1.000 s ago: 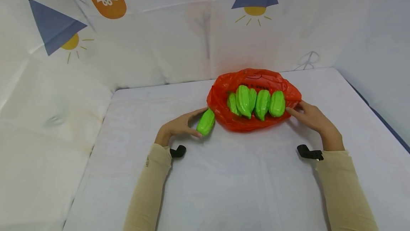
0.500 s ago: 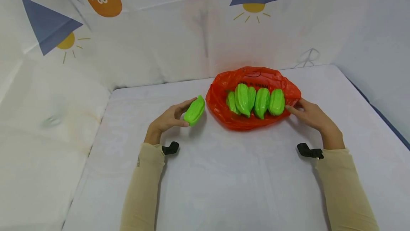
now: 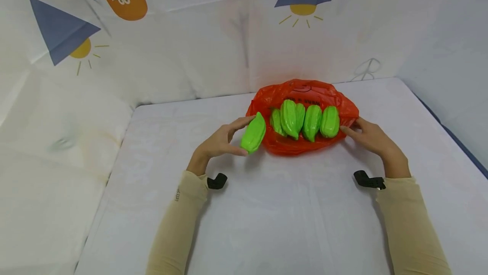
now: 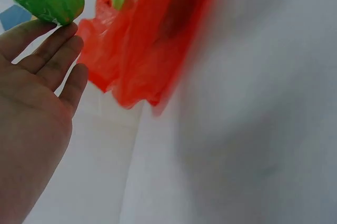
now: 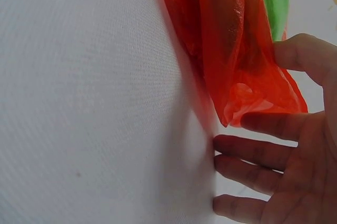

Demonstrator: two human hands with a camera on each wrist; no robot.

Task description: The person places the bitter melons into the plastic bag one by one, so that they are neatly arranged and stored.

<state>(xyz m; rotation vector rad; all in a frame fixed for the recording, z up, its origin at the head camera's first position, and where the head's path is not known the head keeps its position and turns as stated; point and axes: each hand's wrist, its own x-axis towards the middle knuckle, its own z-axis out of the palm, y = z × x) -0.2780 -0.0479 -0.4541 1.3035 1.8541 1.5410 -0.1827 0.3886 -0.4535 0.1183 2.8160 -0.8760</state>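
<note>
Between thumb and fingertips, my left hand (image 3: 218,143) pinches a glossy green ridged gourd (image 3: 253,134) with a pointed tip. It is raised over the table and overlaps the left rim of a red plastic bag (image 3: 284,148) in the head view. The bag lies with its mouth spread, and several similar green gourds (image 3: 311,122) sit side by side in it. At the bag's right end, my right hand (image 3: 372,140) pinches the edge, thumb inside. The right wrist view shows the thumb and index finger on the red film (image 5: 226,34), the other fingers extended beneath.
A white-covered table (image 3: 274,215) carries the bag near its back edge. Behind it hangs a white cloth (image 3: 198,46) printed with blue lamps and orange shapes. Black wrist mounts (image 3: 217,181) stick out from both sleeves.
My left hand lifted the gourd from beside the bag and drew it left, then brought it back right to the bag's left rim. My right hand kept its place.
</note>
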